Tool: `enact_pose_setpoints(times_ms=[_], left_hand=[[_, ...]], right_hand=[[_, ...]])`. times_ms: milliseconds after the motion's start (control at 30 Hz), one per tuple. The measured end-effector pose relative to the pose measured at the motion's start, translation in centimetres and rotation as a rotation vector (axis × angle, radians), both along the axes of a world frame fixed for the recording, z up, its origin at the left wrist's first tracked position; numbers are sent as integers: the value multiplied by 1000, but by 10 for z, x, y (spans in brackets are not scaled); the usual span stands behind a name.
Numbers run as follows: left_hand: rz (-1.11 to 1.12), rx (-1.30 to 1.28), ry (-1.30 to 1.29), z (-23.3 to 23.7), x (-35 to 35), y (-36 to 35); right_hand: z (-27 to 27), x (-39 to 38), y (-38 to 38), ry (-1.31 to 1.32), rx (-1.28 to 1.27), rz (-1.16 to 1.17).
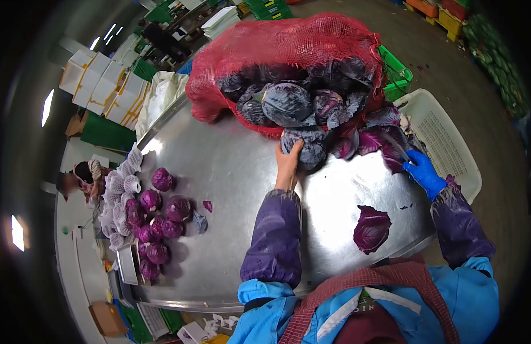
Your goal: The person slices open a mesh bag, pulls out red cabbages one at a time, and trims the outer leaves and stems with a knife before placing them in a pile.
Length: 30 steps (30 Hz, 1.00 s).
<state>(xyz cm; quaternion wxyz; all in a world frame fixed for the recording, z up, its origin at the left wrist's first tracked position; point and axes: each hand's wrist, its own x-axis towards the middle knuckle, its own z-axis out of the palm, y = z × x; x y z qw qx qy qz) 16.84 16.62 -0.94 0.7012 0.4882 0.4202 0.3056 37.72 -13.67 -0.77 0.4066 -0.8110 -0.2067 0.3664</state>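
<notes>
My bare left hand (287, 166) grips a dark-leaved red cabbage (309, 147) at the mouth of a red mesh sack (277, 49). More dusty purple cabbages (286, 105) fill the sack's opening. In a blue glove, my right hand (425, 173) is closed round a knife (396, 146), its blade pointing up and left over loose purple outer leaves (375, 139). One torn cabbage leaf (372, 229) lies on the steel table (231, 172) between my forearms. Trimmed, shiny red cabbages (178, 208) are grouped at the table's left side.
White foam net sleeves (118, 198) line the left edge beside a small metal tray (127, 264). A pale plastic basket (437, 132) stands at the right, with a green crate (396, 74) behind. White foam boxes (99, 83) are stacked far left, near another person (89, 178).
</notes>
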Motion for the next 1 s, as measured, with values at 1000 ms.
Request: enact_pose_setpoints(times_ms=[1000], left_hand=[[-388,1227,665,40,-16,-143]], right_hand=[[-49,-76,60,-741,-191,585]])
